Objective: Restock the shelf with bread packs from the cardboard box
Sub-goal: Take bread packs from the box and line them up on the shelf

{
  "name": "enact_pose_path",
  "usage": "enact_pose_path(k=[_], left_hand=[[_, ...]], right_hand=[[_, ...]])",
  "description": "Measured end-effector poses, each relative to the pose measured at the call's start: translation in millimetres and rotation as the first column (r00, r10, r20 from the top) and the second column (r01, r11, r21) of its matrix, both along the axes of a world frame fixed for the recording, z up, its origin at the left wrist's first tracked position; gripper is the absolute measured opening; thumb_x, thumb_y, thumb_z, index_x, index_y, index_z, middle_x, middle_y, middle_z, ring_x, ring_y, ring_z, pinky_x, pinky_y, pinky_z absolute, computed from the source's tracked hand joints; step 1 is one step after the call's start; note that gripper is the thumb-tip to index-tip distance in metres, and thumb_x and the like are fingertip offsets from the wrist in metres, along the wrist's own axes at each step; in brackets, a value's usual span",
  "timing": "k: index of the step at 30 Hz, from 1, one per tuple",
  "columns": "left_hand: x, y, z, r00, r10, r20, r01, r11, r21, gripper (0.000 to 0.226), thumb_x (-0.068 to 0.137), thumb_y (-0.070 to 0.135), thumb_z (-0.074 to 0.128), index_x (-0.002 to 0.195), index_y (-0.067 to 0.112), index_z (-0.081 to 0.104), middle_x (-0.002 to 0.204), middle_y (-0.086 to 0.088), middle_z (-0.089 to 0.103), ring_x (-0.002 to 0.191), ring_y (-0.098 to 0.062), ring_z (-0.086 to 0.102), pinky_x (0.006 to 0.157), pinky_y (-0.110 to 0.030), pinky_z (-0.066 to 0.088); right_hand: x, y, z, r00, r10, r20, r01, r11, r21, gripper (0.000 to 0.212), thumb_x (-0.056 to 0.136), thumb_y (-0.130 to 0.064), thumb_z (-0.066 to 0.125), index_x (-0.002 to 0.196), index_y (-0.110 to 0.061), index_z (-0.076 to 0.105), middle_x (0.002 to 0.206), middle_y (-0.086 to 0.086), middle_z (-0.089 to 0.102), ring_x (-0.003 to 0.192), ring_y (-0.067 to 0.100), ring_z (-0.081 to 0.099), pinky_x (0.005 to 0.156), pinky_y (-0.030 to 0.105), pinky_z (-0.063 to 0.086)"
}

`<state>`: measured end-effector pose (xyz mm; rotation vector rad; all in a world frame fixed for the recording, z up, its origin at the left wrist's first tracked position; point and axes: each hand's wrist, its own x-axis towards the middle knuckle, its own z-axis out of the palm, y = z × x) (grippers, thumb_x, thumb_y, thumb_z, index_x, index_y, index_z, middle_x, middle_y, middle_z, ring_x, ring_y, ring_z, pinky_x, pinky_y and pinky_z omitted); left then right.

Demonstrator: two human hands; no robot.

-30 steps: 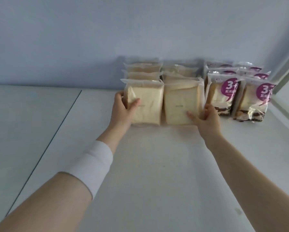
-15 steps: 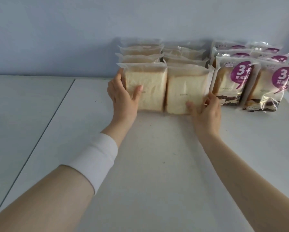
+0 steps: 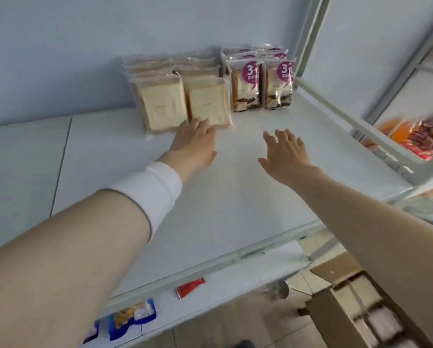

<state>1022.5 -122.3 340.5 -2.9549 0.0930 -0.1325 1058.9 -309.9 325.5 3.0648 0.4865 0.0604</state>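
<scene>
Hovering flat hands before bread packs on shelf

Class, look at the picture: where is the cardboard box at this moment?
In the head view the cardboard box is at the bottom right, down by the floor, below the front edge of the white shelf.

Upper centre of the frame: a large white "3" on the purple label of the left front bread pack, and the same "3" on its neighbour, the right front bread pack. Beneath each numeral, small white characters, too blurred to read. Left of these, faint print on the clear toast packs, illegible. Lower left, red sachet and blue packets, lettering unreadable.
</scene>
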Motion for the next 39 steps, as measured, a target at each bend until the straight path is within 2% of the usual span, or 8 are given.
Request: enact_pose_path(k=[3, 7, 10, 16, 26, 29, 34, 39], left_hand=[[-11, -56, 15, 0.982, -0.121, -0.142, 0.142, 0.978, 0.153, 0.041, 0.094, 0.026, 0.041, 0.132, 0.009, 0.041, 0.138, -0.013, 0.044, 0.128, -0.030, 0.036, 0.102, -0.039, 0.030], [-22, -149, 29, 0.935, -0.186, -0.302, 0.273, 0.922, 0.276, 0.035, 0.096, 0.030, 0.041, 0.126, 0.012, 0.047, 0.130, -0.011, 0.053, 0.120, -0.029, 0.047, 0.090, -0.034, 0.034], [-27, -234, 34, 0.882, -0.225, -0.415, 0.345, 0.906, 0.243, 0.044, 0.094, 0.041, 0.041, 0.128, 0.014, 0.049, 0.129, -0.008, 0.054, 0.116, -0.029, 0.052, 0.084, -0.035, 0.040], [-47, -396, -10, 0.744, -0.472, -0.473, 0.575, 0.813, 0.094, 0.048, 0.091, 0.047, 0.045, 0.126, 0.015, 0.048, 0.125, -0.010, 0.056, 0.110, -0.032, 0.055, 0.079, -0.037, 0.043], [-34, -563, -165, 0.473, -0.560, -0.680, 0.759, 0.651, -0.008, 0.044, 0.094, 0.040, 0.044, 0.125, 0.010, 0.048, 0.124, -0.013, 0.055, 0.111, -0.032, 0.053, 0.075, -0.035, 0.038], [-3, -594, -225, 0.422, -0.566, -0.709, 0.739, 0.667, -0.092, 0.048, 0.094, 0.041, 0.043, 0.131, 0.012, 0.042, 0.127, -0.014, 0.054, 0.113, -0.034, 0.051, 0.084, -0.038, 0.043], [30, -614, -333, 0.351, -0.462, -0.814, 0.550, 0.806, -0.220, 0.055, 0.092, 0.044, 0.045, 0.134, 0.010, 0.037, 0.135, -0.016, 0.046, 0.122, -0.034, 0.044, 0.098, -0.045, 0.041], [60, -637, -458, 0.339, -0.362, -0.868, 0.225, 0.927, -0.299, 0.066, 0.092, 0.039, 0.049, 0.144, 0.009, 0.023, 0.144, -0.020, 0.033, 0.132, -0.035, 0.034, 0.109, -0.041, 0.030]], right_hand=[[-29, -55, 8, 0.997, -0.035, -0.072, 0.027, 0.993, -0.113, 0.060, 0.093, -0.042, 0.044, 0.143, -0.015, 0.026, 0.144, 0.014, 0.035, 0.137, 0.033, 0.025, 0.111, 0.045, 0.023], [-62, -142, 16, 0.973, -0.112, -0.204, 0.079, 0.984, -0.161, 0.057, 0.093, -0.045, 0.043, 0.140, -0.015, 0.033, 0.138, 0.012, 0.043, 0.126, 0.033, 0.041, 0.101, 0.044, 0.034], [-88, -220, 14, 0.946, -0.165, -0.280, 0.116, 0.977, -0.181, 0.056, 0.092, -0.048, 0.044, 0.138, -0.016, 0.037, 0.133, 0.011, 0.048, 0.121, 0.033, 0.047, 0.098, 0.045, 0.041], [-147, -377, -23, 0.868, -0.346, -0.357, 0.289, 0.935, -0.204, 0.050, 0.091, -0.047, 0.045, 0.132, -0.019, 0.046, 0.126, 0.010, 0.053, 0.116, 0.032, 0.050, 0.085, 0.041, 0.045], [-196, -520, -158, 0.538, -0.636, -0.553, 0.614, 0.745, -0.260, 0.045, 0.092, -0.041, 0.044, 0.127, -0.012, 0.046, 0.128, 0.015, 0.049, 0.119, 0.034, 0.045, 0.098, 0.046, 0.040], [-191, -526, -214, 0.466, -0.656, -0.593, 0.705, 0.681, -0.199, 0.042, 0.093, -0.040, 0.042, 0.124, -0.012, 0.047, 0.128, 0.014, 0.050, 0.121, 0.034, 0.044, 0.096, 0.045, 0.039], [-184, -500, -313, 0.243, -0.526, -0.815, 0.824, 0.556, -0.113, 0.049, 0.093, -0.042, 0.042, 0.133, -0.014, 0.039, 0.135, 0.012, 0.045, 0.123, 0.032, 0.042, 0.099, 0.042, 0.037], [-159, -477, -429, 0.131, -0.363, -0.923, 0.951, 0.310, 0.013, 0.061, 0.093, -0.046, 0.043, 0.141, -0.012, 0.028, 0.139, 0.011, 0.042, 0.127, 0.028, 0.042, 0.102, 0.036, 0.038]])
